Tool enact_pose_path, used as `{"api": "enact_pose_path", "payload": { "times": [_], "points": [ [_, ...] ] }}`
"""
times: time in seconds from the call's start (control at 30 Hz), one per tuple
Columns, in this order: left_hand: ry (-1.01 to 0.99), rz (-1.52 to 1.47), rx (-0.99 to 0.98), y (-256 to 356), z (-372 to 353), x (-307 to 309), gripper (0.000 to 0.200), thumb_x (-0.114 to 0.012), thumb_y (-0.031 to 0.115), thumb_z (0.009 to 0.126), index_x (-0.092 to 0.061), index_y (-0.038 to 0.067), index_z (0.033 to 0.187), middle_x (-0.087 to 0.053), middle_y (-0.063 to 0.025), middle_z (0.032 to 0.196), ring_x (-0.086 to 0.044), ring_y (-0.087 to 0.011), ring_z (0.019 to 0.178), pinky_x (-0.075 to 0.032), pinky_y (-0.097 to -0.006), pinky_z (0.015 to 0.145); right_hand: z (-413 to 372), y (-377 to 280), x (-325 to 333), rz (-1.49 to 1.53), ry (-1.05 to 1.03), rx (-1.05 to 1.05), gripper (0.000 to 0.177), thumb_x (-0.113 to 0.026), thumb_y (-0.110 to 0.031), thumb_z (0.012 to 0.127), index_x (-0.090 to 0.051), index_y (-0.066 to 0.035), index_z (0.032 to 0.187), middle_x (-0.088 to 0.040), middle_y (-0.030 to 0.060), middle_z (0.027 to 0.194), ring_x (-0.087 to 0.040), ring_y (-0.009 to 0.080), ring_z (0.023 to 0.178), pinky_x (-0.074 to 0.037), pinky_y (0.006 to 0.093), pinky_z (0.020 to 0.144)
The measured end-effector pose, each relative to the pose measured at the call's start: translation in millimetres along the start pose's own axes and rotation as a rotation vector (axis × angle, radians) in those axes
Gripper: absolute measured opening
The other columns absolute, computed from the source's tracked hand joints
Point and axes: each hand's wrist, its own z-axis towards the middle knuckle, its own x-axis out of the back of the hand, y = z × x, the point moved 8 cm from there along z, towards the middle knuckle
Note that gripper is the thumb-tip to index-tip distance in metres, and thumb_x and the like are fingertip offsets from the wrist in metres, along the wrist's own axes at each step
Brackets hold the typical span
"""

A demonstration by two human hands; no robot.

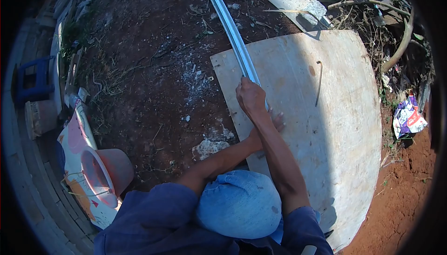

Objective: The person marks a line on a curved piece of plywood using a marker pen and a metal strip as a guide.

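My right hand (251, 97) is closed around a long, shiny metal channel (226, 20), near the end that lies over the board. The channel runs from my hand up and leftward past the top edge of the view. My left hand (278, 123) rests on the pale plywood board (349, 115), fingers stretched out, just below the channel's end. My right forearm crosses over my left wrist and hides part of that hand. A bent metal rod (319, 83) with a hooked top lies on the board to the right of both hands.
Left of my denim-covered knee (240, 204), a reddish bucket (116, 169) lies tipped over on a printed sheet (77, 138). A blue plastic stool (35, 80) stands farther left. Concrete chunks (314, 10), branches (402, 41) and a printed bag (409, 117) line the right side.
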Motion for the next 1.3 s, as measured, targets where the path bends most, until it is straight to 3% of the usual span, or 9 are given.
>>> {"api": "enact_pose_path", "payload": {
  "times": [0.1, 0.23, 0.33, 0.5, 0.57, 0.7, 0.9, 0.97, 1.3],
  "points": [
    [-0.029, -0.043, -0.001, 1.8, 1.5, 4.7, 0.062, -0.043, 0.043, 0.089, -0.035, 0.013, 0.143, -0.021, -0.0149, 0.156, -0.011, -0.0490, 0.141, -0.005, -0.0610, 0.114, -15.3, 2.5, 11.1, 0.005, -0.058, -0.057, 0.012, -0.052, -0.014, 0.086, -0.057, -0.003, 0.086, -0.065, 0.0191, 0.079, -0.065, 0.0389, 0.070, -0.051, 0.0488, 0.061],
    [-0.147, -0.074, 0.032, -1.7, 2.8, 5.2, 0.068, -0.051, 0.041, 0.084, -0.034, 0.018, 0.145, -0.019, -0.0151, 0.156, -0.008, -0.0496, 0.141, -0.003, -0.0626, 0.113, -83.1, 36.3, 89.4, 0.446, 0.457, -0.222, 0.029, -0.056, -0.014, 0.092, -0.060, 0.001, 0.116, -0.067, 0.0200, 0.093, -0.066, 0.0300, 0.078, -0.053, 0.0385, 0.075],
    [-0.329, -0.060, 0.068, 1.8, 6.1, 7.1, 0.075, -0.056, 0.039, 0.079, -0.029, 0.026, 0.148, -0.014, -0.0162, 0.157, -0.004, -0.0500, 0.142, 0.000, -0.0629, 0.112, -184.4, 89.2, 110.4, 0.743, 0.717, -0.546, 0.032, -0.046, -0.016, 0.098, -0.054, 0.006, 0.121, -0.065, 0.0155, 0.099, -0.063, 0.0208, 0.083, -0.053, 0.0337, 0.077],
    [-0.415, -0.028, 0.041, -1.7, 18.0, 2.3, 0.072, -0.056, 0.027, 0.082, -0.027, 0.020, 0.148, -0.009, -0.0231, 0.155, -0.009, -0.0557, 0.139, -0.012, -0.0689, 0.108, -341.7, 117.4, 110.3, 0.684, 0.871, -1.001, 0.033, -0.043, -0.017, 0.098, -0.053, 0.006, 0.120, -0.063, 0.0163, 0.097, -0.061, 0.0196, 0.082, -0.052, 0.0308, 0.077],
    [-0.494, -0.010, 0.092, -0.5, 24.6, 5.9, 0.072, -0.057, 0.022, 0.083, -0.027, 0.019, 0.148, -0.007, -0.0248, 0.155, -0.011, -0.0569, 0.138, -0.015, -0.0704, 0.106, -364.2, 97.3, 99.9, 0.587, 0.634, -0.976, 0.029, -0.045, -0.013, 0.096, -0.057, 0.006, 0.114, -0.064, 0.0163, 0.093, -0.063, 0.0209, 0.079, -0.052, 0.0312, 0.072],
    [-0.521, -0.010, 0.113, 6.2, 37.6, 16.6, 0.068, -0.058, 0.009, 0.083, -0.031, 0.014, 0.146, -0.002, -0.0262, 0.155, -0.014, -0.0592, 0.136, -0.023, -0.0733, 0.101, -318.5, 42.4, 39.4, 0.492, 0.136, -0.473, 0.021, -0.054, -0.005, 0.089, -0.063, 0.004, 0.106, -0.066, 0.0179, 0.090, -0.067, 0.0228, 0.074, -0.053, 0.0323, 0.066],
    [-0.572, -0.058, 0.192, 10.1, 52.3, 15.5, 0.064, -0.056, 0.004, 0.083, -0.035, 0.012, 0.143, 0.001, -0.0259, 0.155, -0.010, -0.0598, 0.136, -0.022, -0.0791, 0.096, -216.9, 22.6, -24.7, 0.393, 0.157, -0.008, 0.036, -0.056, -0.005, 0.087, -0.054, 0.000, 0.123, -0.061, 0.0200, 0.107, -0.061, 0.0341, 0.099, -0.050, 0.0415, 0.082],
    [-0.594, -0.056, 0.212, 9.3, 55.0, 10.3, 0.065, -0.056, 0.003, 0.083, -0.035, 0.013, 0.143, 0.001, -0.0257, 0.155, -0.010, -0.0597, 0.136, -0.021, -0.0805, 0.095, -167.4, 16.8, -17.4, 0.271, 0.354, 0.006, 0.029, -0.058, -0.008, 0.090, -0.057, 0.001, 0.117, -0.063, 0.0182, 0.104, -0.063, 0.0344, 0.091, -0.051, 0.0418, 0.079],
    [-0.669, -0.365, 0.378, 1.3, 71.8, 22.8, 0.079, -0.071, 0.023, 0.078, -0.031, 0.014, 0.145, 0.003, -0.0254, 0.155, -0.004, -0.0589, 0.137, -0.018, -0.0808, 0.096, -67.1, 21.1, -16.0, 0.296, 0.302, -0.083, 0.029, -0.056, -0.008, 0.089, -0.056, -0.004, 0.117, -0.061, 0.0188, 0.100, -0.062, 0.0397, 0.082, -0.051, 0.0458, 0.068]
  ]
}}
